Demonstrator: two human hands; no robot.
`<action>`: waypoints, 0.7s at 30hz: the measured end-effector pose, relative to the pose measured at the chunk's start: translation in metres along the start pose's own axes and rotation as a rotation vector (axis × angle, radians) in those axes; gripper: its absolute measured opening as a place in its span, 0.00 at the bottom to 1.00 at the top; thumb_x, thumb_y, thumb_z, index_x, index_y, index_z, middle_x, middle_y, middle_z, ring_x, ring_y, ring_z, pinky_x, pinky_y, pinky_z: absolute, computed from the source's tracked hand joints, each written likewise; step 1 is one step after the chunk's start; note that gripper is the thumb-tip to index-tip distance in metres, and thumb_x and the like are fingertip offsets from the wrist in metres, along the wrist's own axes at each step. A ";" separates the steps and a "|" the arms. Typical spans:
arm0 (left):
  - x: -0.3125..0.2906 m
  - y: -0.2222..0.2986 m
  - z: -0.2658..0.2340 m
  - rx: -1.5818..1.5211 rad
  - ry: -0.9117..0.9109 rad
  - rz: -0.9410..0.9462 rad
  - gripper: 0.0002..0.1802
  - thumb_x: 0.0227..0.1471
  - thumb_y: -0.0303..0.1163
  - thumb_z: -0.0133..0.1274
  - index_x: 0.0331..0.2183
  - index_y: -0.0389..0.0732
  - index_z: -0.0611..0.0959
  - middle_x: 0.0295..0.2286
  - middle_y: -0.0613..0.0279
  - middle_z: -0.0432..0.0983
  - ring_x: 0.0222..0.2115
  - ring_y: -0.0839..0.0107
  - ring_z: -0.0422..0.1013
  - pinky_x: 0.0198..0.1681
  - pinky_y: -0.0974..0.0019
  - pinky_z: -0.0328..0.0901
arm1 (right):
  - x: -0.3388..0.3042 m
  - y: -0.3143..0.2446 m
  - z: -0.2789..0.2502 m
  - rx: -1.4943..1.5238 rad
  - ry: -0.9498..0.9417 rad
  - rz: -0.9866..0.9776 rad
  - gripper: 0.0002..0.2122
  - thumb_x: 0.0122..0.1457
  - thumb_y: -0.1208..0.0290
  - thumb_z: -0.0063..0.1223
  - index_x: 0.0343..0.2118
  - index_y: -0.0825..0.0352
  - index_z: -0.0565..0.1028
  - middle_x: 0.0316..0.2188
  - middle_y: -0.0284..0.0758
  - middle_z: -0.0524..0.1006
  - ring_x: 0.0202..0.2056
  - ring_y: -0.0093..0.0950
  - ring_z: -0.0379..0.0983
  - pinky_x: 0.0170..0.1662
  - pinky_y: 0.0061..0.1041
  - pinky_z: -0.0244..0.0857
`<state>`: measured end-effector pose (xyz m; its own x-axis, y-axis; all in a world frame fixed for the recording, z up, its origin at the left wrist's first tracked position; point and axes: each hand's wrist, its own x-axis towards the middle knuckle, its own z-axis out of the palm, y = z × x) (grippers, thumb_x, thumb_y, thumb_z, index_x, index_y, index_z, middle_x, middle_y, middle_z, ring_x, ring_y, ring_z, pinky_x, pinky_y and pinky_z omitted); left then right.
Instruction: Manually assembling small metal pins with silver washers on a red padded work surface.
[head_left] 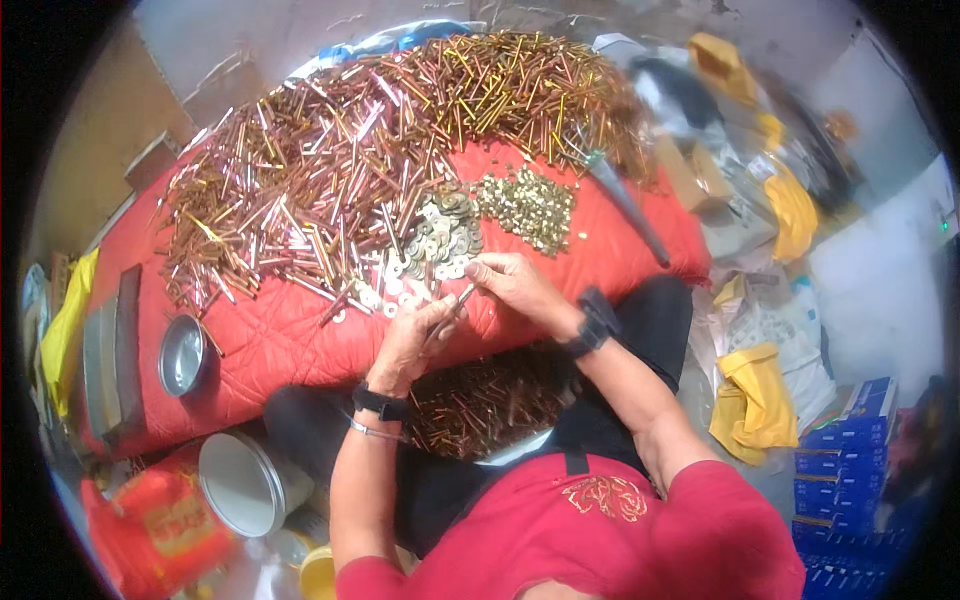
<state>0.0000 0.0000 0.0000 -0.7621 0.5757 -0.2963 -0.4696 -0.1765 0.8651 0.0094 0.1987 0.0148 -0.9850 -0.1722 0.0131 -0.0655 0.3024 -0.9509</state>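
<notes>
A thin metal rod spans the gap between my two hands, over the near edge of a red quilted cover. My left hand is closed around its lower part. At the upper end, the fingers of my right hand are pinched together; whether a small part sits there is too small to tell. Just beyond the hands lie a heap of flat round washers and a pile of small brass-coloured pieces, perhaps nuts. Behind them spreads a large heap of copper-coloured metal rods.
More rods lie in my lap area below the hands. A metal bowl stands at the left, above a white bucket. A grey tapered tool rests right of the brass pieces. Blue boxes and yellow sacks are at the right.
</notes>
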 end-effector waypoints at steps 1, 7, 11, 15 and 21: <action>-0.001 0.001 -0.001 -0.008 0.003 -0.011 0.12 0.54 0.38 0.50 0.27 0.39 0.78 0.12 0.75 0.61 0.10 0.86 0.51 0.12 0.79 0.43 | -0.001 -0.003 0.003 -0.116 0.048 0.049 0.17 0.55 0.56 0.55 0.37 0.67 0.74 0.30 0.35 0.77 0.31 0.29 0.72 0.37 0.26 0.65; 0.001 0.004 0.006 -0.040 0.021 -0.008 0.09 0.53 0.34 0.51 0.27 0.39 0.78 0.14 0.75 0.64 0.12 0.86 0.54 0.14 0.80 0.46 | -0.003 -0.003 0.002 0.049 0.012 -0.153 0.12 0.59 0.64 0.50 0.36 0.69 0.73 0.29 0.40 0.76 0.34 0.30 0.73 0.39 0.28 0.65; 0.006 -0.002 0.010 -0.050 0.037 0.013 0.08 0.51 0.34 0.52 0.28 0.39 0.77 0.19 0.72 0.69 0.16 0.84 0.61 0.16 0.81 0.52 | -0.007 0.003 0.003 -0.194 0.023 -0.025 0.12 0.59 0.64 0.49 0.38 0.69 0.74 0.31 0.38 0.77 0.36 0.27 0.73 0.41 0.27 0.64; 0.007 -0.013 0.003 0.028 0.064 0.023 0.08 0.52 0.35 0.51 0.28 0.40 0.77 0.18 0.73 0.68 0.16 0.85 0.59 0.17 0.79 0.50 | -0.007 -0.008 0.003 -0.044 0.001 0.021 0.14 0.60 0.62 0.48 0.38 0.70 0.74 0.30 0.40 0.76 0.32 0.31 0.71 0.38 0.29 0.64; 0.006 -0.011 0.002 0.188 -0.002 0.039 0.10 0.54 0.37 0.50 0.27 0.41 0.77 0.16 0.77 0.64 0.14 0.85 0.55 0.17 0.77 0.48 | -0.012 0.008 0.012 -0.072 0.159 -0.255 0.15 0.57 0.73 0.47 0.48 0.66 0.66 0.32 0.42 0.73 0.36 0.34 0.72 0.42 0.31 0.65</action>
<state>0.0017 0.0066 -0.0109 -0.7772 0.5729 -0.2603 -0.3480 -0.0467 0.9363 0.0229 0.1920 0.0036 -0.9477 -0.1034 0.3020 -0.3191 0.3348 -0.8866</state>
